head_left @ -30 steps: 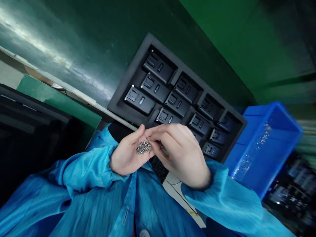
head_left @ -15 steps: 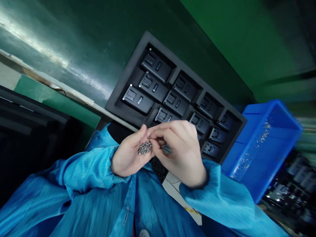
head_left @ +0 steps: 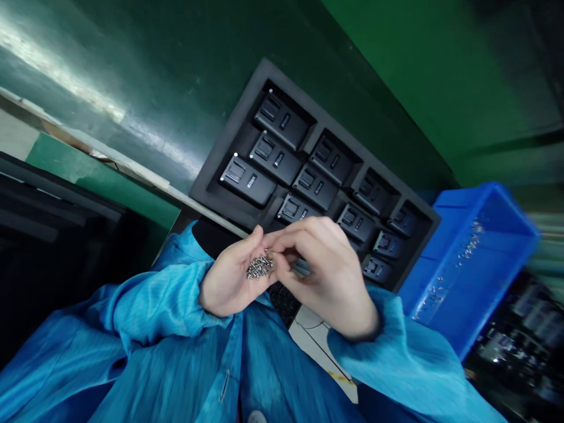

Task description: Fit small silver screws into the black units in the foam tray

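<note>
My left hand (head_left: 231,279) is cupped, palm up, around a small heap of shiny metal screws (head_left: 259,268). Above the heap, my right hand (head_left: 319,267) pinches a single screw (head_left: 268,251) between thumb and forefinger. Its other fingers curl over the left palm and hide part of it. Just beyond both hands lies a black foam tray (head_left: 207,179) with rows of pockets. Several black boxes marked "Riton" sit in them, among them a box (head_left: 249,179) near the left end with pale dots at two corners.
A blue plastic bin (head_left: 462,299) at the right, beside the tray, has small shiny parts (head_left: 471,238) along its inside. The tray rests on a green work surface (head_left: 176,70). Dark stacked trays (head_left: 53,235) stand at the left. Blurred metallic parts (head_left: 520,335) lie at the far right.
My right hand has shifted slightly right and down, and the pinched screw has turned to point leftward. My left hand and its heap have hardly moved.
</note>
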Demonstrator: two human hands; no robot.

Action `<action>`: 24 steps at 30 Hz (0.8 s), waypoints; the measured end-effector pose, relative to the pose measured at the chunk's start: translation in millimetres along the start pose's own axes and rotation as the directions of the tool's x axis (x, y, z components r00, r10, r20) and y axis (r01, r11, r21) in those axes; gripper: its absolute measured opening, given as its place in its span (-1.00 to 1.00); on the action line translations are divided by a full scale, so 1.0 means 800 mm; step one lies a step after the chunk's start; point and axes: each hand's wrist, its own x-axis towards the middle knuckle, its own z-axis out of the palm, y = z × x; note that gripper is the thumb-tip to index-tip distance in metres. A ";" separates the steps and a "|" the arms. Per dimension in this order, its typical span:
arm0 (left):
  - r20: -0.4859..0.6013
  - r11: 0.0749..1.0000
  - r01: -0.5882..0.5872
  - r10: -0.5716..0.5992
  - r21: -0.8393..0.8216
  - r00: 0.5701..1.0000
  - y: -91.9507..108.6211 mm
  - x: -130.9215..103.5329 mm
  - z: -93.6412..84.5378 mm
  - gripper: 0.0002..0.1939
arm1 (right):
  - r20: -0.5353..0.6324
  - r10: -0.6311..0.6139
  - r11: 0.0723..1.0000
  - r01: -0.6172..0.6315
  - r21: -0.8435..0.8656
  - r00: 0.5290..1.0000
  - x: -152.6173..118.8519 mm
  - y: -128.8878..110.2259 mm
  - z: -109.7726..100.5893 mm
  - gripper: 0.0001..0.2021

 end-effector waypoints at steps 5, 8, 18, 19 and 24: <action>-0.050 0.994 0.095 -0.098 -0.053 0.994 0.002 -0.006 -0.011 -0.42 | -0.211 0.036 0.997 -0.051 -0.065 0.977 0.018 0.042 -0.012 -0.85; -0.058 0.993 0.097 -0.101 -0.066 0.993 0.005 -0.010 -0.013 -0.40 | -0.158 -0.001 0.981 -0.030 -0.194 0.987 0.036 0.074 -0.004 -0.87; -0.053 0.994 0.078 -0.082 -0.080 0.995 0.012 -0.013 -0.018 -0.37 | 0.131 -0.121 0.864 0.169 -0.474 0.984 0.065 0.100 0.011 -0.84; -0.057 0.994 0.078 -0.083 -0.082 0.995 0.012 -0.013 -0.018 -0.37 | 0.134 -0.134 0.858 0.183 -0.480 0.982 0.065 0.100 0.011 -0.83; -0.066 0.993 0.071 -0.078 -0.095 0.995 0.013 -0.014 -0.018 -0.35 | 0.125 -0.183 0.848 0.221 -0.482 0.975 0.057 0.099 0.011 -0.81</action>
